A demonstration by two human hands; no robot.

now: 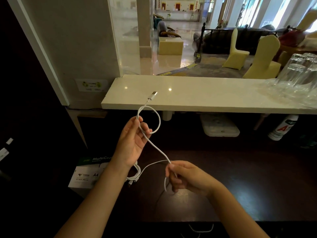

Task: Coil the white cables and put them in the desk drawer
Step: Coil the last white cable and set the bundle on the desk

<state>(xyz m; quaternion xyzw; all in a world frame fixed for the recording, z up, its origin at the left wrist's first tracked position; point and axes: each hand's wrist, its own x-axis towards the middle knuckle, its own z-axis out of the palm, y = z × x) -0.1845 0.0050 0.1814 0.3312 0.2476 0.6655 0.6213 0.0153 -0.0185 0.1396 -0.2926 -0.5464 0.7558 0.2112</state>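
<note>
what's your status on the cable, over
Left hand holds one loop of cable, plug end up. Right hand pinches the slack. Second coil on desk. Drawer not seen.

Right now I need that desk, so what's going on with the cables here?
A person is coiling a white cable over the dark desk. The left hand holds the first loop, with the plug end up by the white counter. The right hand pinches the cable further along, its tail hanging loose. Another white bundle lies beside the paper box. Nothing has visibly gone into a drawer yet.
</note>
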